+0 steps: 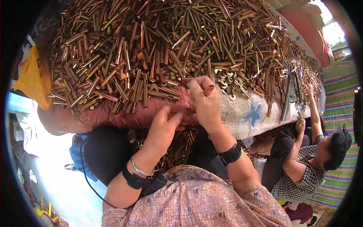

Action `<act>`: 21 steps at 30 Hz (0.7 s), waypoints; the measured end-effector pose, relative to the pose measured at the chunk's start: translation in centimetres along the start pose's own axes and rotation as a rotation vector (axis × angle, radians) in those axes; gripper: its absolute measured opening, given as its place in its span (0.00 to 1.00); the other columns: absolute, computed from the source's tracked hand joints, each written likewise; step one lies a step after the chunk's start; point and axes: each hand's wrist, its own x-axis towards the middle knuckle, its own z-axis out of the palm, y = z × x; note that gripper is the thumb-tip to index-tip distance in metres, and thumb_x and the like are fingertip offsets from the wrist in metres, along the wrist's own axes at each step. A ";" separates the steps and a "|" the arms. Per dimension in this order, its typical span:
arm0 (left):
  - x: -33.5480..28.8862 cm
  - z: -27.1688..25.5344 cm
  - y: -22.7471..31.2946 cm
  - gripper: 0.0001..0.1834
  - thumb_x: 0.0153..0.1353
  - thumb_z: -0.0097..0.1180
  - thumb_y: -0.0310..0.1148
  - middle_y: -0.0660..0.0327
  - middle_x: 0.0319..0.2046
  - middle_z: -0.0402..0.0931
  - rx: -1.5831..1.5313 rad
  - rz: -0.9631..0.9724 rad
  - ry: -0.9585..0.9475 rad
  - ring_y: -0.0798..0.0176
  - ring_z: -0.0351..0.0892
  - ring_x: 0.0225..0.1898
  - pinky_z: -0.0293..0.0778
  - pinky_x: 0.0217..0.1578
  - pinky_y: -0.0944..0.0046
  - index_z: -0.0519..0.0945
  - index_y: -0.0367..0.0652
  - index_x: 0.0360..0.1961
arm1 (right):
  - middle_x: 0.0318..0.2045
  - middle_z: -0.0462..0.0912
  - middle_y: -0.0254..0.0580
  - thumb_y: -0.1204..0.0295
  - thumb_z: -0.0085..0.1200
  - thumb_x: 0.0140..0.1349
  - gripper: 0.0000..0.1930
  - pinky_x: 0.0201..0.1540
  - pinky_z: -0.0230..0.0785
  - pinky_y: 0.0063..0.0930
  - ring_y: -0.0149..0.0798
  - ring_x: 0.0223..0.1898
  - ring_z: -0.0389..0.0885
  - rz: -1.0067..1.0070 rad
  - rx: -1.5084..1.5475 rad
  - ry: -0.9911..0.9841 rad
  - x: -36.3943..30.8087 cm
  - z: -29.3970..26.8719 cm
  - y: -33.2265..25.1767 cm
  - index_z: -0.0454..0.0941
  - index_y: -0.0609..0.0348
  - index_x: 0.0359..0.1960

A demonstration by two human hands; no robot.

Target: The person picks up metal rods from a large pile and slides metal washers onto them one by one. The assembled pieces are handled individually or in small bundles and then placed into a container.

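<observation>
Copper-coloured metal sleeve (pixel 209 90) shows its end at the top of the right hand (pixel 207 108), whose fingers are curled closely around it, just in front of the near edge of a large heap (pixel 151 49) of similar metal tubes and rods. The left hand (pixel 162 130) is near it, lower and to the left, its fingers loosely bent and partly hidden by one another; whether it has hold of anything cannot be told.

Beyond the right hand, flat round washers (pixel 227 81) lie in a small cluster at the heap's edge. A red checked cloth roll (pixel 147 113) borders the heap behind the left hand, and a white sack (pixel 244 119) with a blue flower print continues the border to the right. More metal pieces (pixel 181 149) lie below, between the person's knees.

A black band (pixel 132 178) and a silvery bangle (pixel 140 169) circle the left wrist; another black band (pixel 230 153) circles the right. At the far right, a co-worker (pixel 302 166) in a checked shirt and dark cap reaches toward the same heap. A yellow plastic bag (pixel 32 79) hangs at the left.
</observation>
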 end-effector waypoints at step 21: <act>-1.0 -0.1 -0.3 0.09 0.62 0.47 0.35 0.68 0.24 0.68 0.128 -0.096 -0.263 0.74 0.68 0.24 0.67 0.24 0.74 0.69 0.40 0.36 | 0.18 0.64 0.30 0.70 0.46 0.61 0.05 0.22 0.57 0.20 0.26 0.19 0.62 0.246 0.591 -0.122 -3.5 -0.4 -0.6 0.66 0.58 0.33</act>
